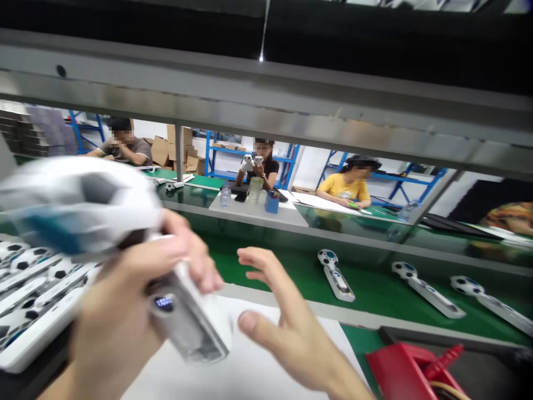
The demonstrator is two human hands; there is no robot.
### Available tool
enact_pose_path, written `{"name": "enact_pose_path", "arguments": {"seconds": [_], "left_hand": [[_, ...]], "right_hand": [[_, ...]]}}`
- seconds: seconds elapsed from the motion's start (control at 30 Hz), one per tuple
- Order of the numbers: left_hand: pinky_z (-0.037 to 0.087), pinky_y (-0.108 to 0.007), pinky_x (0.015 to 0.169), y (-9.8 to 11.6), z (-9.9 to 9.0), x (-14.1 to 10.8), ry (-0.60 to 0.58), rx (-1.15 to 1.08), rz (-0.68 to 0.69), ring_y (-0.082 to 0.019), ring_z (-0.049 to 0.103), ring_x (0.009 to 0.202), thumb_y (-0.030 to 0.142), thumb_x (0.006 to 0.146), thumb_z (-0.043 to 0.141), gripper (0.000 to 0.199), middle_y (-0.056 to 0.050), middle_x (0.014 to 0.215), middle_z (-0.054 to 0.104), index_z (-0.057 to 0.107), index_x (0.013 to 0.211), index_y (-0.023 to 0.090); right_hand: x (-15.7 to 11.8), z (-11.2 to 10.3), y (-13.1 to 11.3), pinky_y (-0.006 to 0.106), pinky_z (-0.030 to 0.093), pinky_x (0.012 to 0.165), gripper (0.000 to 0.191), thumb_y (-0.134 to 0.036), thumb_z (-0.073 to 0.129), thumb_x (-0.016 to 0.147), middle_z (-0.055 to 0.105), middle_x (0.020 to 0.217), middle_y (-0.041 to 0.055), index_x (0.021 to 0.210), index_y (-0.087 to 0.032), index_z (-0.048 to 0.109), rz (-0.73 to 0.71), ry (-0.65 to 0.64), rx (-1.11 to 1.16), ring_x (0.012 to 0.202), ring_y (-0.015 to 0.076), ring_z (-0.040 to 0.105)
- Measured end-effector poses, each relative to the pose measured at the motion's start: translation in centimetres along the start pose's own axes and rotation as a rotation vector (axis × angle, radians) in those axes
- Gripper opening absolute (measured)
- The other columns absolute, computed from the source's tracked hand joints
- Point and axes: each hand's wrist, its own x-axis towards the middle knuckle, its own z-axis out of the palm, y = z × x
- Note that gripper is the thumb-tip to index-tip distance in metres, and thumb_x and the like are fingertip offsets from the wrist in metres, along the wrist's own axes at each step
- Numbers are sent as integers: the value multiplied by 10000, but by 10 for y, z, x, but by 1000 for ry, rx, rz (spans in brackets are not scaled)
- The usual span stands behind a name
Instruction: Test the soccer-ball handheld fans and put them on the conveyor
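Note:
In the head view, my left hand (116, 305) is wrapped round a white handheld device (194, 328) at the left. Its large soccer-ball head (91, 194) is tilted to the upper left and smeared by motion. A small lit display shows on its handle, and the handle's end points down to the right. My right hand (291, 328) is open, thumb and fingers apart, holding nothing. It hovers just right of the handle, over a white sheet (233, 383), without touching the device.
Several similar devices (37, 300) lie in rows at the left. Three more, one nearest (337, 280), rest on the green surface (291, 278) ahead. A red bin (400, 369) with a red tool stands front right. A metal shelf beam (250, 100) crosses above; several co-workers sit beyond.

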Motion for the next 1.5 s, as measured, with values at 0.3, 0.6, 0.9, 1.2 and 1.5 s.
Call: {"name": "enact_pose_path", "arguments": {"seconds": [0.3,0.6,0.9,1.2,1.5], "left_hand": [[468,-255,535,-36,27,32,-80,-1,-177,-147,568,549,230,717,708,156,-12,591,593,588,653,155],[442,-257,490,-48,31,32,-40,34,-133,-155,555,534,207,709,684,166,-15,565,568,578,594,153],[430,-236,487,-55,33,29,25,35,-79,-136,542,541,199,710,669,148,5,570,549,577,601,161],[427,-251,437,-52,37,22,97,-81,-162,-142,529,510,169,666,649,91,2,605,561,577,611,169],[448,-253,490,-48,31,36,21,-78,-232,-132,518,507,221,673,703,144,-2,568,565,574,637,167]], "right_hand": [[-1,39,34,340,511,905,367,-428,454,1009,569,1211,62,1352,-300,449,101,-51,124,1062,211,576],[3,34,40,363,518,972,372,-413,518,981,567,1278,80,1320,-269,470,179,-60,159,1125,226,587],[7,31,40,346,505,988,357,-367,495,992,573,1256,71,1326,-251,448,135,-84,75,1099,204,581],[0,36,38,352,536,812,208,-283,510,963,613,1035,76,1156,-206,531,20,64,-137,910,223,610],[11,28,30,336,544,892,372,-369,591,948,621,1235,72,1291,-237,532,154,-85,165,1033,218,638]]}}
